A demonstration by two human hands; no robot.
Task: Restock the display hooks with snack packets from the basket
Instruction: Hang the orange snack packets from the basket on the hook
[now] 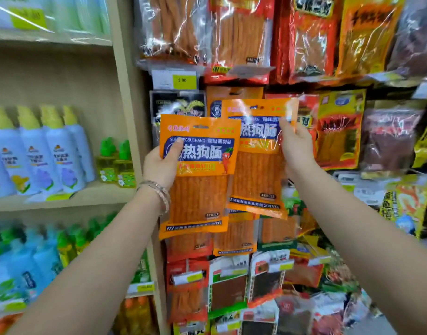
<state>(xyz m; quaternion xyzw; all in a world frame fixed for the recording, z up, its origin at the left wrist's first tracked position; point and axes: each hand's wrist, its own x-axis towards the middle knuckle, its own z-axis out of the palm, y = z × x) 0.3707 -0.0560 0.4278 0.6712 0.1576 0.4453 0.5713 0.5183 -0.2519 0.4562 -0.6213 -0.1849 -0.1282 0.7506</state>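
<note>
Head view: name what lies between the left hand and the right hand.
The head view shows two orange snack packets there: the near packet, gripped by the left hand, overlaps the edge of the far packet, held by the right hand.

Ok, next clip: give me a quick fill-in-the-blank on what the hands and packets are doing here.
1. The left hand and right hand each grip one ___ snack packet.
2. The right hand's packet is held ___ than the left hand's packet.
3. The bracelet is on the ___ wrist.
4. The pale blue bottles on the middle shelf have ___ caps.
Missing: orange; higher; left; yellow.
</note>
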